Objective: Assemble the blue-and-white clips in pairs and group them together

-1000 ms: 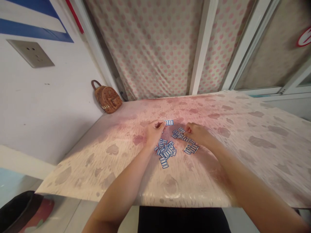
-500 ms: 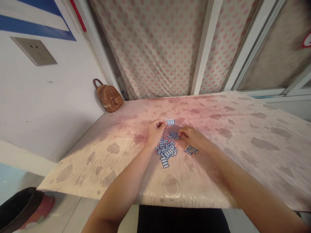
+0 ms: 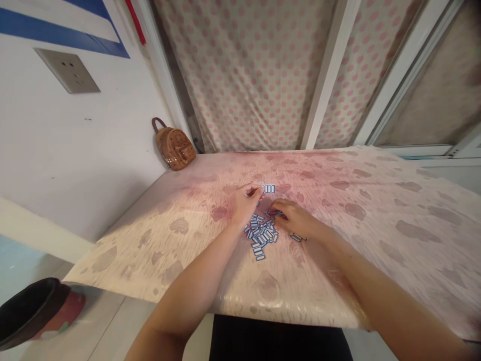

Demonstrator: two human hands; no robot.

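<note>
My left hand [image 3: 246, 204] rests on the table with thumb and forefinger pinched together, at the left end of a short row of small white pieces with blue edges [image 3: 269, 189]. Whatever is between those fingertips is too small to make out. My right hand [image 3: 298, 218] curls its fingers down over a small cluster of the same pieces [image 3: 277, 212], mostly hidden beneath them; the grip itself is unclear. Between the wrists lies a loose heap of blue-edged pieces [image 3: 263, 233]. A few more [image 3: 298, 237] show partly from under the right hand.
A patterned cover [image 3: 180, 250] lies over the table. A small brown backpack-shaped bag [image 3: 176, 149] leans at the back left corner by the wall. Dotted curtains [image 3: 248, 75] hang behind the table. A dark-rimmed bin [image 3: 48, 313] stands on the floor at left.
My right hand has moved left over the small cluster, covering more of it and of the pieces near its wrist. My left hand stays by the row. The whole view has shifted slightly.
</note>
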